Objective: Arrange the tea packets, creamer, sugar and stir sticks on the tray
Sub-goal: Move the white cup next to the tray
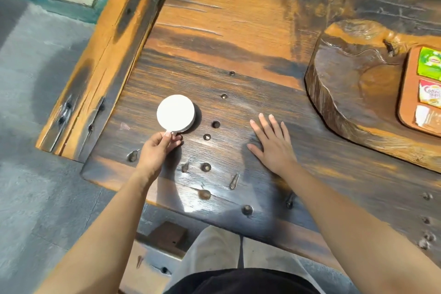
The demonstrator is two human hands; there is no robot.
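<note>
— What is seen on the tray (pixel 405 93)?

— Three packets are laid in a column along its left edge, at the far right of the table (pixel 238 31). A green tea packet (pixel 429 63) is placed at the top, a red and white creamer packet (pixel 430 94) below it, and a pale sugar packet (pixel 427 118) at the bottom. All three are cut off by the picture's right edge, so their full shape cannot be told. The tray itself is orange-brown with rounded corners and is set on a thick slab of carved wood (pixel 353 79).

— And the hands?

— The left hand (pixel 158 148) is closed on the handle of a white mug (pixel 176 113), which is stood near the table's left edge, its round top seen from above. The handle is pinched between thumb and fingers. The right hand (pixel 272 141) is laid flat on the dark wood near the front edge, fingers spread, with nothing held.

— Is the mug close to the tray?

— No, they are well apart; the flat hand is found between them.
</note>
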